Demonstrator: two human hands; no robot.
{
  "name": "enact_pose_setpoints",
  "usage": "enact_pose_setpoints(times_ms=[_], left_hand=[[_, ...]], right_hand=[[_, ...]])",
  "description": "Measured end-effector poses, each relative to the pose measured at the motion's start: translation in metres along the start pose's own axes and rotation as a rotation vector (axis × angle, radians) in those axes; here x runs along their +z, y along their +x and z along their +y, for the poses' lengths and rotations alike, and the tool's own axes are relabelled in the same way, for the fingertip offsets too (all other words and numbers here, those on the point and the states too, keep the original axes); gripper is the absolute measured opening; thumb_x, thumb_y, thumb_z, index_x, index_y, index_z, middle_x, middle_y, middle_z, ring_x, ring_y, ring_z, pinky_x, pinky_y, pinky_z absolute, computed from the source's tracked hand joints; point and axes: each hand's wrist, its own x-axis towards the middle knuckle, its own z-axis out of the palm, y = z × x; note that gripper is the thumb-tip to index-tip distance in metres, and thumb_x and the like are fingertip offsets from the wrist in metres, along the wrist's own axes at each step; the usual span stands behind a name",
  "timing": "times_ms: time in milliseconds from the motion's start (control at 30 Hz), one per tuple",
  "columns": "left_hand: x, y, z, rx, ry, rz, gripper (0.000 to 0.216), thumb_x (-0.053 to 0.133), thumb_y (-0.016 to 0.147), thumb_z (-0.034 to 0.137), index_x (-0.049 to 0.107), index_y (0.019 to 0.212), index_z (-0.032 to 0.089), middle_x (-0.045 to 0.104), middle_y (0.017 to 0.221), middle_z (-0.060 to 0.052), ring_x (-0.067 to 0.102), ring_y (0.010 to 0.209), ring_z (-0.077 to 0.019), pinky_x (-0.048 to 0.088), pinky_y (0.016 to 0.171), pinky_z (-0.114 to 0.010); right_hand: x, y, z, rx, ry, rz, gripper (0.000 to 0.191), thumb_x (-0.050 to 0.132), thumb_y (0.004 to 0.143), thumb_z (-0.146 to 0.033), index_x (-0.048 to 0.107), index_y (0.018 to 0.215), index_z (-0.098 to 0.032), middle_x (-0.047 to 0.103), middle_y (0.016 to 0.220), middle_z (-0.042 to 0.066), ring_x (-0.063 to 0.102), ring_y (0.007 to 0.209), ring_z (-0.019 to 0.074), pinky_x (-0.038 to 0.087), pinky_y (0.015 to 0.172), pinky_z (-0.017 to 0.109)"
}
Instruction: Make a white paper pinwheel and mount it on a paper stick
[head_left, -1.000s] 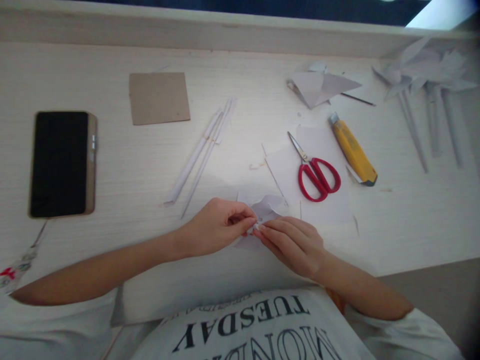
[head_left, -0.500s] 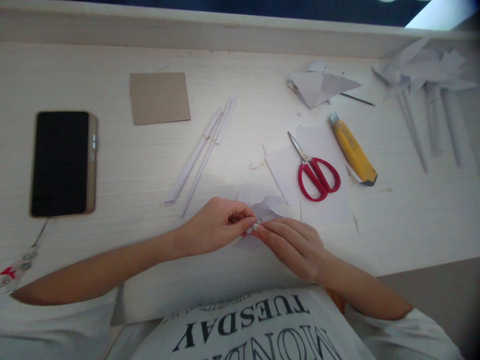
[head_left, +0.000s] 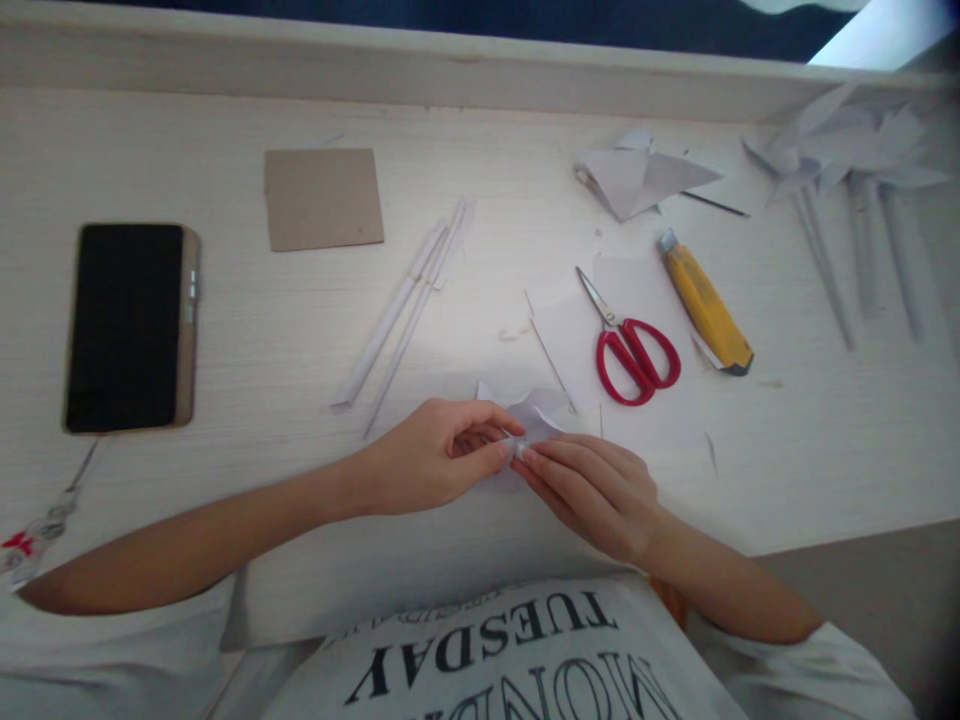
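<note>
A white paper pinwheel head with curved blades sits at the table's near edge, partly hidden by both hands. My right hand pinches the folded paper at its centre, fingers together. My left hand bends round its left side, thumb and index fingertips at the centre beside the right fingertips. What lies under the fingertips is too small to make out. Just beyond the hands, red-handled scissors rest on white paper sheets. Rolled paper sticks lie to the upper left.
A yellow utility knife lies right of the scissors. Finished paper pinwheels lean at the far right. Folded paper and a thin dark rod lie at the back. A cardboard piece and a phone are on the left.
My left index finger and thumb have parted a little at the paper's centre. My right hand keeps its pinch, shifted very slightly. The things on the table stay in place.
</note>
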Motion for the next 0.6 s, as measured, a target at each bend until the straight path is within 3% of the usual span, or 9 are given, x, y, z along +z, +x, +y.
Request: enact_pose_setpoints(times_ms=[167,600], left_hand=[[-0.0001,-0.0023,0.0046,0.011,0.056,-0.009,0.034,0.056,0.075,0.038,0.054,0.102,0.018,0.065,0.084,-0.002,0.061,0.072,-0.0123,0.049,0.063,-0.021],[-0.0014,-0.0023,0.0065,0.076,0.104,-0.009,0.028,0.060,0.073,0.033,0.059,0.098,0.019,0.066,0.083,0.001,0.061,0.066,-0.0079,0.048,0.057,-0.015]], right_hand=[[-0.0013,0.0004,0.0005,0.001,0.047,-0.014,0.017,0.063,0.069,-0.011,0.062,0.085,-0.005,0.067,0.078,0.011,0.060,0.074,0.0177,0.053,0.062,0.028],[-0.0059,0.0031,0.0010,0.043,0.085,-0.030,0.013,0.063,0.071,-0.014,0.061,0.081,-0.007,0.067,0.075,0.010,0.061,0.073,0.0175,0.054,0.062,0.028]])
